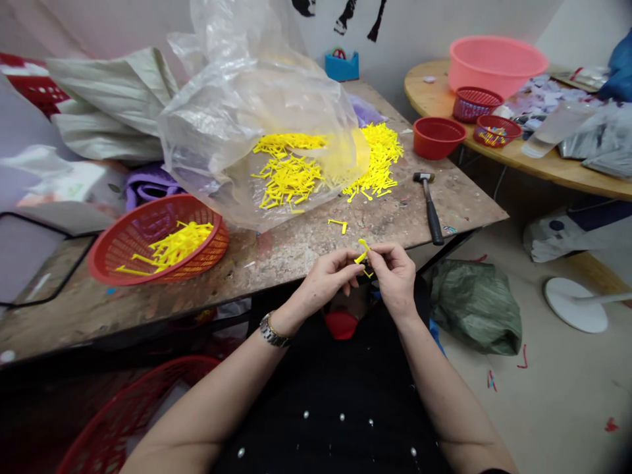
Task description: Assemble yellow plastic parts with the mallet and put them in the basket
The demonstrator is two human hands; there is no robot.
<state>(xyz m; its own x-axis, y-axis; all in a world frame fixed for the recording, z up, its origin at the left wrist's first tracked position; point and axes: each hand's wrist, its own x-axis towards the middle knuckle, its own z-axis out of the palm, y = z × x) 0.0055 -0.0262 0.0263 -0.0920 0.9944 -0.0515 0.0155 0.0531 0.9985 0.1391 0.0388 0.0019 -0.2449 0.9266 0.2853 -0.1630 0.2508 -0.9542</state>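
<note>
Close together at the table's front edge, my left hand [332, 275] and my right hand [395, 276] both pinch small yellow plastic parts [363, 250]. Fingertips partly cover these pieces, so their exact shape is hard to make out. One loose yellow L-shaped piece [338, 225] lies on the table just beyond my hands. Farther back, a pile of yellow pieces [382, 155] spills from a clear plastic bag [207, 145], with more seen through the plastic. To the left, a red basket [106, 260] holds several similar yellow pieces.
A hammer [430, 209] lies near the right edge of the worn table [276, 253]. A red bowl [438, 139] stands at the back right, beside a round wooden table [553, 168] bearing a pink basin [496, 66]. On the floor sits a green sack [476, 306].
</note>
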